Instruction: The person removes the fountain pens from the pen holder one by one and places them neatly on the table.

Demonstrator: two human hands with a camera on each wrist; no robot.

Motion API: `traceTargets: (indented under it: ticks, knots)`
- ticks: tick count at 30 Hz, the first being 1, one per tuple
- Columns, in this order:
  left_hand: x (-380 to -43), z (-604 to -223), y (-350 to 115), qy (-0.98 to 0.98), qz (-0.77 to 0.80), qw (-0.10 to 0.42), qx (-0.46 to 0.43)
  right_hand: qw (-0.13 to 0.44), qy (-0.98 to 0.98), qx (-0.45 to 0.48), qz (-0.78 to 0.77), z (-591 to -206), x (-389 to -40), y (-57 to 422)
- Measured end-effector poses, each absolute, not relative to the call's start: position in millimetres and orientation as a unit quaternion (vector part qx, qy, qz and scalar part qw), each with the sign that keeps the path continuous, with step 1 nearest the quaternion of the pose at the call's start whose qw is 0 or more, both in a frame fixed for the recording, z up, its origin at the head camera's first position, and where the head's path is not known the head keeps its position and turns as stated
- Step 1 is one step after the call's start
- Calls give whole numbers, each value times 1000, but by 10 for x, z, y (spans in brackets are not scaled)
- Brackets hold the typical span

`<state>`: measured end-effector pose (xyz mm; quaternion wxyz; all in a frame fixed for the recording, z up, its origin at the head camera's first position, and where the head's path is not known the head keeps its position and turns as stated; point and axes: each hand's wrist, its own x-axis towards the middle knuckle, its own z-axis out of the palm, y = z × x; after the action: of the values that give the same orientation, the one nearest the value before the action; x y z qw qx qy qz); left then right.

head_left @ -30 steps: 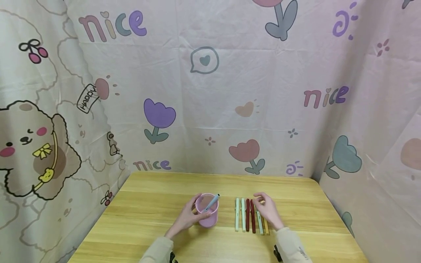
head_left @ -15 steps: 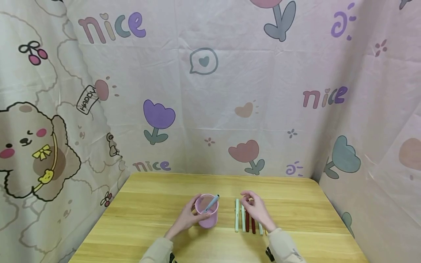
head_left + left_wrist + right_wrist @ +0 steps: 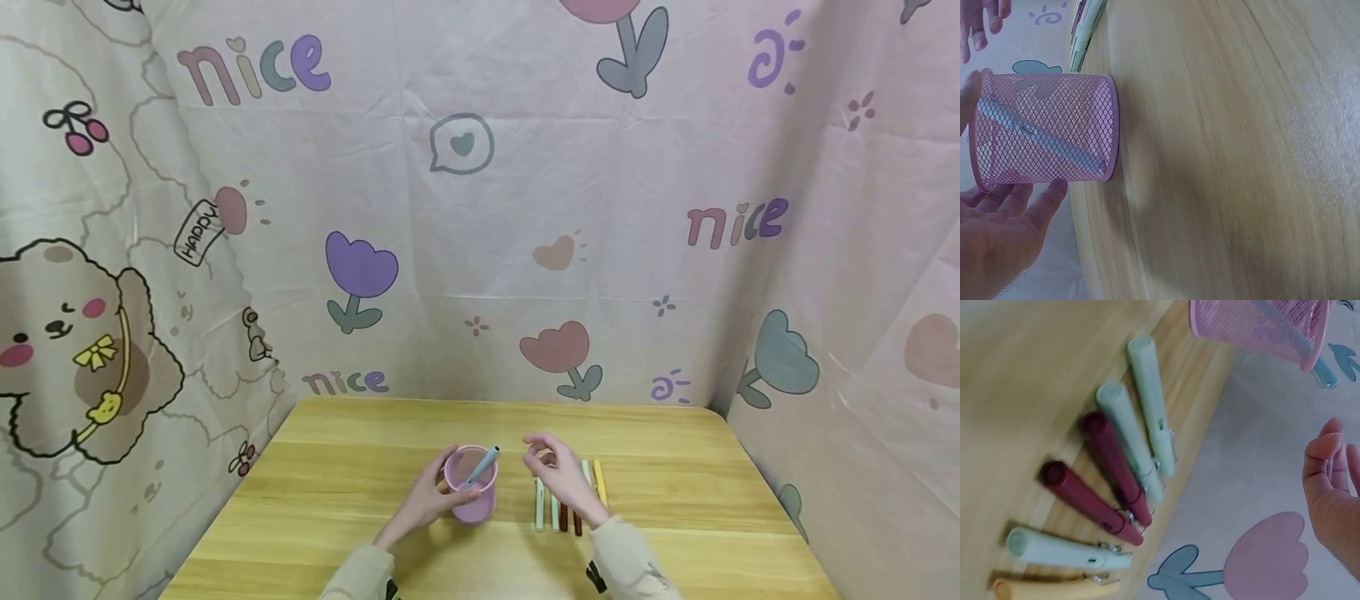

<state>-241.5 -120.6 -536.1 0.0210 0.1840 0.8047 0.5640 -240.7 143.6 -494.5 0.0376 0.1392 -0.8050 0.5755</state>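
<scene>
My left hand (image 3: pixel 429 498) grips a pink mesh pen holder (image 3: pixel 477 507) from its left side, thumb in front and fingers behind. Inside the holder leans a light blue pen (image 3: pixel 1041 139), its end rising above the rim. To the right, my right hand (image 3: pixel 561 473) hovers with loosely bent fingers and nothing in them. Below it, pens lie side by side on the table: mint green pens (image 3: pixel 1149 394), dark red pens (image 3: pixel 1110 456) and a yellow pen (image 3: pixel 1054 589). In the head view the right hand covers part of the row.
A light wooden table (image 3: pixel 337 450) carries everything. Printed fabric (image 3: pixel 465 233) hangs behind it and along both sides. The holder stands to the left of the pen row.
My right hand has moved left, from over the yellow end of the row toward the holder, uncovering the yellow pen. The left hand and the holder have stayed in place.
</scene>
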Motion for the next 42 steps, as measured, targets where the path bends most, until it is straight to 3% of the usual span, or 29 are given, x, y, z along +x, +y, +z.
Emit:
traceTargets:
  ticks: [13,21,28,42]
  knots:
    - [-2405,-5357,-1201,801,569,25,181,14,-799,183,572,-4966,-2481,1212]
    - [-2418,-5366,-1209,798,574,32,181,46,-796,241,554,-5047,-2547,1150]
    - [-2409,-5367,-1206,796,575,27,188,11,-808,201,553,-5039,-2560,1070]
    - [-2404,-5355,-1208,796,573,25,193,4,-835,216,505,-5089,-2643,1036]
